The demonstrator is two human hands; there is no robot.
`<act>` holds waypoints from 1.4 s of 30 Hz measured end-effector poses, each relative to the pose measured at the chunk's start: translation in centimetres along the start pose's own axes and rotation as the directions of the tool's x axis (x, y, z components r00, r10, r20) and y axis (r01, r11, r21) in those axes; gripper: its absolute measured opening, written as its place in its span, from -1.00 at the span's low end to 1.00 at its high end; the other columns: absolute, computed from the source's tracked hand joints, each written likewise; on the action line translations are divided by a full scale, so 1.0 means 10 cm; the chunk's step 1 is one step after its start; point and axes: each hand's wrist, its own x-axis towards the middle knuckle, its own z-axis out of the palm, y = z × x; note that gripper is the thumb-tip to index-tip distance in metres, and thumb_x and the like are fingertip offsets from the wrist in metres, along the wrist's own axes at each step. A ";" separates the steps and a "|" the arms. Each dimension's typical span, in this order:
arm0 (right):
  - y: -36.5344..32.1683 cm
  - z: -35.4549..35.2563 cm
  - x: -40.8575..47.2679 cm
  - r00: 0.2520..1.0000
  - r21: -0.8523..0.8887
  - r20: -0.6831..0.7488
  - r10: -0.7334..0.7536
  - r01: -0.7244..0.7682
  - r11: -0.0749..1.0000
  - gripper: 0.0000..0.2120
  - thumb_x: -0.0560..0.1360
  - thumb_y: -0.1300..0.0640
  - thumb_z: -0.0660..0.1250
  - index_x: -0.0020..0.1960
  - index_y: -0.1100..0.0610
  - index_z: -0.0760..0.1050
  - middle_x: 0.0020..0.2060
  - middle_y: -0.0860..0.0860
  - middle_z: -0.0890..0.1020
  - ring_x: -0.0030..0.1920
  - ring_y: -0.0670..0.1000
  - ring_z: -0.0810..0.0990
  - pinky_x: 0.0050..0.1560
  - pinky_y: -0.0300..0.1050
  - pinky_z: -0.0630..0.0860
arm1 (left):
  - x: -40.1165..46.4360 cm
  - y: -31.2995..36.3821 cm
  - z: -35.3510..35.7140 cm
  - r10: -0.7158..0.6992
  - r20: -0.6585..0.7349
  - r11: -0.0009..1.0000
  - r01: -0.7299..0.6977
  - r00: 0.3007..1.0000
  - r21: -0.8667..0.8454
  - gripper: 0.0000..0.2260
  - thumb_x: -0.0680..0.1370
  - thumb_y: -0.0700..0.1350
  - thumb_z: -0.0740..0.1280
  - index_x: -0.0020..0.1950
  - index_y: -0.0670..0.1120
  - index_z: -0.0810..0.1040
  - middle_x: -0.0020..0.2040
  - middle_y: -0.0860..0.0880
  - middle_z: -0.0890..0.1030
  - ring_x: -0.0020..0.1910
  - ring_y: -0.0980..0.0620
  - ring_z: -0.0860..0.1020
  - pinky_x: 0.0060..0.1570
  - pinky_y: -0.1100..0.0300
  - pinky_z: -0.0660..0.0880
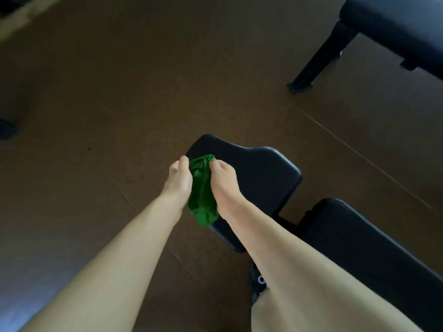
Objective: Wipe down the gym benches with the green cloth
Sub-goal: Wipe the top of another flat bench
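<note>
A bunched green cloth (202, 190) hangs between both hands over the left edge of a black padded bench seat (261, 178). My left hand (178, 179) grips the cloth's left side with curled fingers. My right hand (221, 182) grips its right side, fingertips pinching the top. The cloth's lower end dangles just past the seat's near-left edge. The bench's longer black back pad (364, 243) lies to the lower right, separated from the seat by a narrow gap.
A second black bench (395, 22) with an angled black leg (318, 58) stands at the top right. Brown floor (107, 92) spreads to the left and ahead. A dark shoe (257, 281) shows under my right forearm.
</note>
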 end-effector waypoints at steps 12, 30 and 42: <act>-2.50 -0.27 -1.39 0.874 0.539 0.485 0.029 -0.324 0.777 -0.82 0.59 0.01 0.33 -0.05 0.11 0.59 -0.11 0.08 0.66 -0.10 0.10 0.66 0.05 0.04 0.59 | -1.59 2.29 -0.86 0.048 0.382 0.997 -0.023 0.923 -0.069 -0.60 0.64 0.24 0.27 0.24 0.00 0.71 0.15 -0.03 0.74 0.17 -0.02 0.70 0.31 -0.03 0.53; -4.28 1.00 -0.41 0.995 0.756 0.013 0.100 -0.075 0.651 -0.62 0.45 0.32 0.20 0.22 0.26 0.60 0.04 0.20 0.70 -0.05 0.21 0.69 0.06 0.12 0.62 | -0.08 4.63 -1.98 -0.164 0.701 0.970 -0.017 0.694 0.243 -0.68 0.62 -0.08 0.37 0.35 -0.14 0.61 0.19 -0.14 0.72 0.20 -0.11 0.69 0.31 0.02 0.54; -5.18 1.02 -0.02 0.985 0.779 -0.172 0.028 0.118 0.616 -0.57 0.55 0.40 0.27 0.42 0.27 0.47 0.13 0.23 0.70 0.02 0.21 0.73 -0.01 0.09 0.70 | 0.22 5.90 -1.81 -0.131 0.747 0.965 -0.088 0.652 0.246 -0.68 0.63 -0.04 0.33 0.33 -0.13 0.61 0.16 -0.17 0.73 0.06 -0.09 0.72 0.13 0.02 0.60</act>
